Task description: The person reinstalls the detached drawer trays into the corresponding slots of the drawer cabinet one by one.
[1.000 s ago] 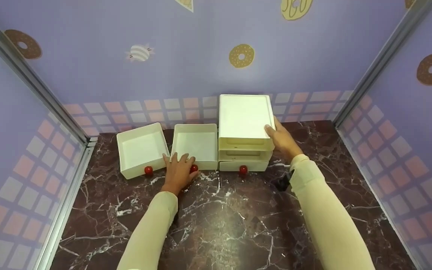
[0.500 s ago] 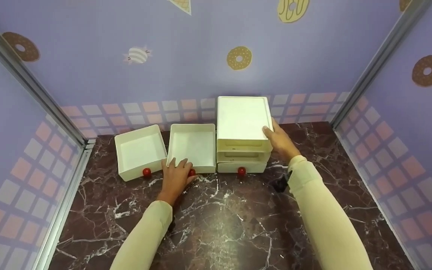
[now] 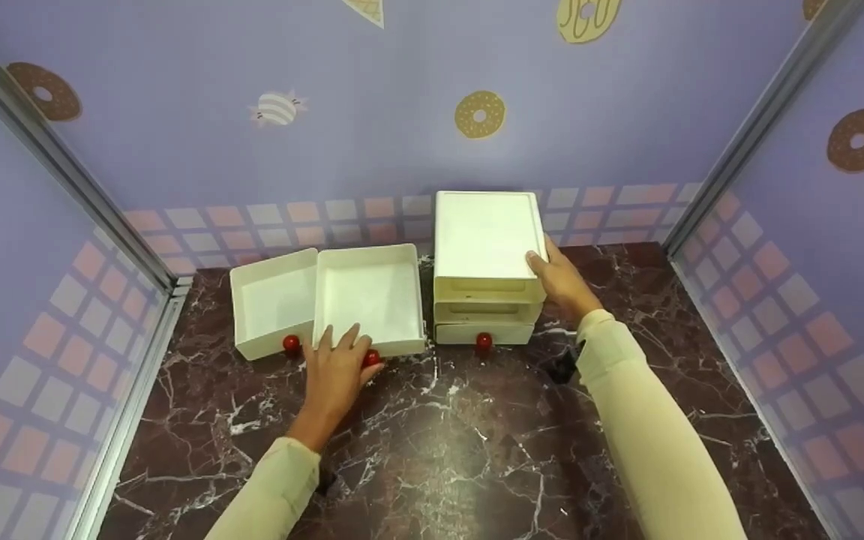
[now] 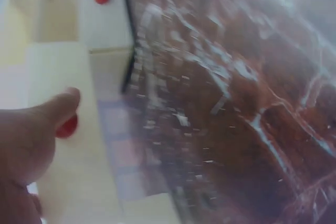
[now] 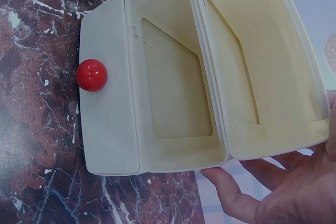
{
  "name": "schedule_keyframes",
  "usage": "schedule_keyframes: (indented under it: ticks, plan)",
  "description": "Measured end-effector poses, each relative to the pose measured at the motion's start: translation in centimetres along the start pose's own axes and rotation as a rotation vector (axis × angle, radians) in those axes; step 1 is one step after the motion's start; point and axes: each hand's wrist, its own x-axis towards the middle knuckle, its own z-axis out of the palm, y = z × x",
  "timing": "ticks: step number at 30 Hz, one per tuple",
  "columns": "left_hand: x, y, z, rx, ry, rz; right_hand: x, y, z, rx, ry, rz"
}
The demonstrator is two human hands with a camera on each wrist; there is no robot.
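My left hand (image 3: 333, 382) grips the front wall of a white drawer (image 3: 383, 289), fingers over its rim and thumb beside its red knob (image 4: 67, 127). This drawer is lifted slightly and overlaps the right edge of another white drawer (image 3: 267, 304). To the right stands a white drawer cabinet (image 3: 488, 232) with two bare upper slots. Its bottom drawer (image 5: 107, 124) is in place, with a red knob (image 5: 91, 75). My right hand (image 3: 565, 281) holds the cabinet's right side, thumb on the top edge and fingers along the side wall.
The dark marbled tabletop (image 3: 432, 450) lies in front of the drawers and cabinet. A patterned purple wall (image 3: 372, 150) rises close behind them, with side walls at left and right.
My left hand has moved the middle drawer left and up, away from the cabinet and over the left drawer's edge. My right hand stays on the cabinet.
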Motion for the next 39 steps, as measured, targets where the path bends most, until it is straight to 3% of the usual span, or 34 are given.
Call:
schedule_keyframes:
  ticks: [8,12,18,22,28,35,39]
  plan:
    - [-4.9,2.3,-5.8,-0.023,-0.072,-0.045,1.3,1.2,-0.2,0.08,0.001,0.019]
    - [-6.8,3.9,-7.5,-0.029,-0.07,-0.044,2.4,2.5,-0.5,0.121,0.003,0.002]
    - [-8.7,6.6,-9.3,-0.049,-0.118,-0.061,3.0,3.3,-0.5,-0.012,0.025,-0.004]
    - [-9.4,8.1,-9.6,-0.062,-0.138,-0.048,2.8,3.7,-0.4,-0.058,0.031,-0.016]
    - [-9.7,9.8,-8.9,-0.068,-0.137,0.012,2.5,3.9,-0.2,-0.063,0.033,-0.035]
    - [-9.3,11.6,-8.3,-0.054,-0.155,0.052,2.3,2.5,-0.1,-0.018,0.004,0.013]
    - [-8.9,12.7,-7.9,-0.056,-0.165,0.071,2.9,3.1,-0.3,-0.035,0.02,-0.001]
